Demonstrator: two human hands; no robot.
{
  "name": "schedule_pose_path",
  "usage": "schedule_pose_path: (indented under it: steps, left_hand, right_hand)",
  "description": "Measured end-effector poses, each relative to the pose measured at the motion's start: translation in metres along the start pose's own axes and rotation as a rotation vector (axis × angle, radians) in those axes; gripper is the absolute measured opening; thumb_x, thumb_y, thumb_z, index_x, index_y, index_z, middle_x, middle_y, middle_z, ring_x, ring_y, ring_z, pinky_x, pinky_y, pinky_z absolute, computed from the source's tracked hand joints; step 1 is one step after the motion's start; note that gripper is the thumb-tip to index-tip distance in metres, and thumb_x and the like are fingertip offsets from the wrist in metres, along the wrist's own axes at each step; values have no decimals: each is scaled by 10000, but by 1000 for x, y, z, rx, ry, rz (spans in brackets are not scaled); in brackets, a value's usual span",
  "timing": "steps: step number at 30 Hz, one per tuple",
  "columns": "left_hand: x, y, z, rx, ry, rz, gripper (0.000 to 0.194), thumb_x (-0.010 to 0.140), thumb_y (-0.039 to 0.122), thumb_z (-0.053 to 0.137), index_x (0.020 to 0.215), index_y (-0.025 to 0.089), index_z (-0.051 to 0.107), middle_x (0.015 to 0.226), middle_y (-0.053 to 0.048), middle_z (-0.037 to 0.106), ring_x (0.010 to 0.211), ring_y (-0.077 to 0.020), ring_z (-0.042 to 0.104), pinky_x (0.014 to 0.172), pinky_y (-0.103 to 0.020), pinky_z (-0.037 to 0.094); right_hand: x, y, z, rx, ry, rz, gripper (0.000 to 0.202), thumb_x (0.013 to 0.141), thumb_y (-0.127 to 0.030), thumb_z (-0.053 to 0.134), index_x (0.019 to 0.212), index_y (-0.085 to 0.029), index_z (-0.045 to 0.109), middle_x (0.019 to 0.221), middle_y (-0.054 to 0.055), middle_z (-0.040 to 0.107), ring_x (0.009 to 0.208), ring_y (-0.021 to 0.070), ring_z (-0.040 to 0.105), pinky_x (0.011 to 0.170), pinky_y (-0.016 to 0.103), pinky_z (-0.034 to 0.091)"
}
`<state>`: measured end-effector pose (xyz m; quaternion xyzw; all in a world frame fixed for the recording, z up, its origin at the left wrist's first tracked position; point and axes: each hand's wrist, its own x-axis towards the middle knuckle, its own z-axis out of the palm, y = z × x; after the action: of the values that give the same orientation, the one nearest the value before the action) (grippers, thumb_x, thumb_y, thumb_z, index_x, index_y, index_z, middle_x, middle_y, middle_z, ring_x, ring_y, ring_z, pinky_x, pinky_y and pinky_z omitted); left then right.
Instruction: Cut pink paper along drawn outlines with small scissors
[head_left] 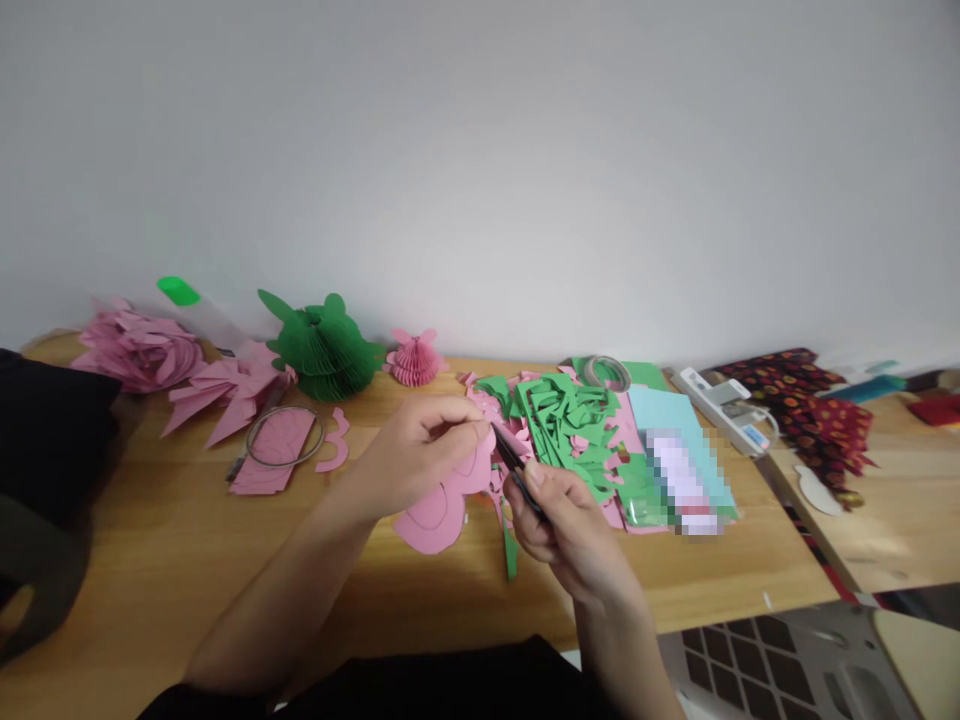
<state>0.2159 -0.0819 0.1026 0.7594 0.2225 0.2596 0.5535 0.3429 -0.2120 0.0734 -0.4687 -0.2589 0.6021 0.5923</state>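
R hand (559, 515) rnd blk scissors (511, 458).

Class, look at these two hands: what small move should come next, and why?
Probably, the left hand should shift its grip slightly away from the scissors before any snip. Its fingertips pinch the pink paper very close to the blade tips, and the right hand has the scissors up against the paper's edge. Whether the blades are parted is hard to tell.
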Motion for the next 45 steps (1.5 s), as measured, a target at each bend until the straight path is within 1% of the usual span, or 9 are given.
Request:
schedule_pose_path:
  steps: [10, 15, 24, 27, 31, 35, 38, 42, 45]
  left_hand:
    - [1, 2, 8, -103, 21, -68, 215, 738, 215, 439, 525, 194, 415, 526, 43, 400, 506, -92, 356, 472, -236, 265]
    - [3, -5, 14, -122, 13, -95, 212, 744, 225, 447, 538, 195, 412, 533, 49, 372, 520, -96, 339, 487, -243, 256]
    - [18, -27, 43, -189, -4, -100, 232, 675, 260, 468, 492, 205, 335, 525, 49, 310, 548, -104, 298, 526, -262, 226]
    - [22, -34, 54, -196, -13, -120, 236, 678, 282, 489, 486, 199, 379, 519, 43, 338, 546, -106, 312, 524, -257, 240]
    - [23, -44, 66, -227, -2, -172, 257, 708, 333, 526, 509, 191, 447, 516, 33, 400, 529, -107, 348, 499, -247, 254]
    - [14, -49, 73, -261, 17, -215, 311, 725, 435, 597, 567, 182, 509, 513, 42, 436, 480, -93, 364, 466, -233, 261]
    - [1, -48, 77, -288, 30, -234, 333, 715, 489, 643, 633, 185, 535, 508, 55, 458, 434, -87, 382, 449, -229, 289]
    - [-20, -43, 75, -298, 66, -226, 348, 699, 506, 677, 667, 182, 554, 513, 51, 490, 434, -91, 427, 453, -226, 323]
    - [-34, -39, 70, -281, 100, -217, 363, 692, 522, 687, 695, 174, 584, 525, 28, 537, 458, -100, 459, 466, -226, 336]
  right_hand:
    - [0, -3, 3, -45, 58, -1, 497, 773, -616, 671, 608, -184, 490, 394, -125, 268, 346, 15, 113, 329, 173, 82]
    - [-1, 0, -2, -75, 115, 2, 518, 738, -638, 689, 597, -184, 485, 383, -117, 288, 345, 14, 126, 335, 174, 82]
    - [-5, 17, -22, -53, 239, 10, 578, 615, -681, 755, 547, -186, 464, 387, -122, 253, 352, 7, 116, 347, 170, 75]
    - [-6, 22, -30, -2, 298, 17, 596, 571, -684, 779, 533, -190, 447, 396, -128, 231, 361, 5, 110, 350, 166, 80]
    - [-4, 28, -43, 68, 407, -28, 609, 558, -742, 746, 610, -179, 521, 415, -139, 215, 381, 11, 88, 357, 165, 69]
    - [-3, 31, -48, 64, 487, -133, 649, 569, -800, 686, 656, -170, 561, 425, -134, 226, 383, 18, 97, 366, 176, 68]
    - [-7, 34, -40, -15, 484, -204, 619, 595, -780, 680, 609, -178, 535, 420, -121, 240, 382, 27, 126, 371, 186, 78]
    - [-16, 39, -25, -98, 396, -200, 497, 562, -588, 800, 583, -185, 509, 412, -108, 296, 386, 28, 163, 380, 195, 87]
    - [-23, 43, -18, -125, 394, -234, 398, 573, -482, 789, 576, -182, 527, 403, -104, 300, 390, 33, 174, 386, 203, 82]
